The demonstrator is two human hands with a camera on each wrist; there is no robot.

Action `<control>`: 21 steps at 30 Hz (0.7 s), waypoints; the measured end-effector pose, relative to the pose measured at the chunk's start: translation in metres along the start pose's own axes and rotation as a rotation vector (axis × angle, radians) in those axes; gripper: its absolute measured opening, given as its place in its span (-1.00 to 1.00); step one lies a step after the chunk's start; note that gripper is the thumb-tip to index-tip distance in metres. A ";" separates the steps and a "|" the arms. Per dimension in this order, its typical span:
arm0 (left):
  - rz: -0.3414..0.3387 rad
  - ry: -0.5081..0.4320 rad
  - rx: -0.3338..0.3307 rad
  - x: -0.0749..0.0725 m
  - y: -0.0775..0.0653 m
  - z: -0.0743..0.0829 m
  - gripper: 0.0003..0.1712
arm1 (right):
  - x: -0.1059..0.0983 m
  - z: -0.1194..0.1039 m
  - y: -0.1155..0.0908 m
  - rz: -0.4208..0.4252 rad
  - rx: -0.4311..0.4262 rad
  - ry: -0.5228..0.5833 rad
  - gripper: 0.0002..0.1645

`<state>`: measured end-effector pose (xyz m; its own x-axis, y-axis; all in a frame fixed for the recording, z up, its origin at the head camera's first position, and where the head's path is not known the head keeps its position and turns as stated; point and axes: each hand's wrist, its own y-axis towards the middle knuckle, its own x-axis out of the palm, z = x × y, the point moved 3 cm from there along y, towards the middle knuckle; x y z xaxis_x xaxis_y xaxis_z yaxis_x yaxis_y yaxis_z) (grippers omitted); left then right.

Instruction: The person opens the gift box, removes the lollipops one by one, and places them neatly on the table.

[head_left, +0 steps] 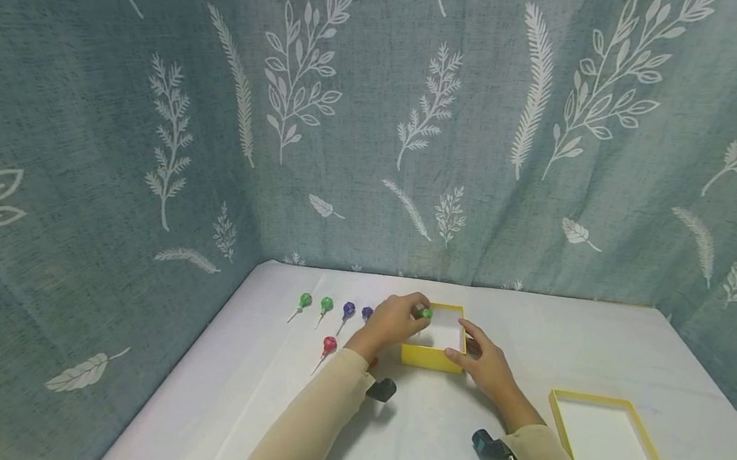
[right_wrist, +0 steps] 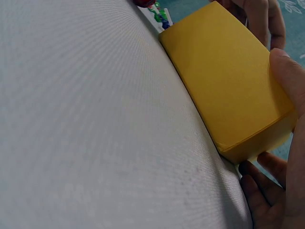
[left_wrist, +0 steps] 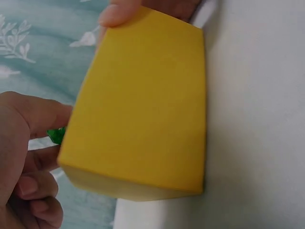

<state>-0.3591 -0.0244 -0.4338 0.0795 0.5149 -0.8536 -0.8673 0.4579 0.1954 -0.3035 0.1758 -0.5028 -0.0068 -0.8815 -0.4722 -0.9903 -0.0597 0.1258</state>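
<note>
A green lollipop (head_left: 426, 313) is pinched in my left hand (head_left: 397, 320), over the left side of an open yellow box (head_left: 432, 358) with a white inside. In the left wrist view the same green candy (left_wrist: 56, 135) shows between thumb and finger, right beside the box's upper edge. My right hand (head_left: 488, 364) grips the right end of the box, thumb on the near wall and fingers round the side. From the right wrist the box (right_wrist: 228, 76) stands on the white table, with the right thumb (right_wrist: 288, 71) against its face.
Left of the box lie green lollipops (head_left: 306, 300), purple lollipops (head_left: 348, 308) and a red lollipop (head_left: 329, 344); another red one is partly hidden by my left arm. A shallow yellow-rimmed lid (head_left: 559, 423) lies at the front right. A patterned curtain (head_left: 360, 116) hangs behind the table.
</note>
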 end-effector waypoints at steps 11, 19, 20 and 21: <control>0.082 -0.007 -0.031 -0.026 -0.014 0.002 -0.66 | -0.001 -0.001 -0.001 0.000 -0.008 0.006 -0.04; 0.095 -0.009 -0.043 -0.042 -0.026 -0.008 -0.64 | -0.002 -0.001 -0.001 -0.009 0.004 0.019 0.00; 0.093 -0.004 -0.048 -0.043 -0.028 -0.010 -0.63 | -0.002 -0.001 -0.001 -0.010 0.003 0.021 0.01; 0.092 0.005 -0.053 -0.045 -0.030 -0.012 -0.62 | -0.002 -0.001 -0.001 -0.010 0.001 0.022 0.02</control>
<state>-0.3428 -0.0704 -0.4068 -0.0040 0.5490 -0.8358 -0.8956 0.3699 0.2473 -0.3022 0.1769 -0.5016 0.0063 -0.8910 -0.4539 -0.9904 -0.0683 0.1202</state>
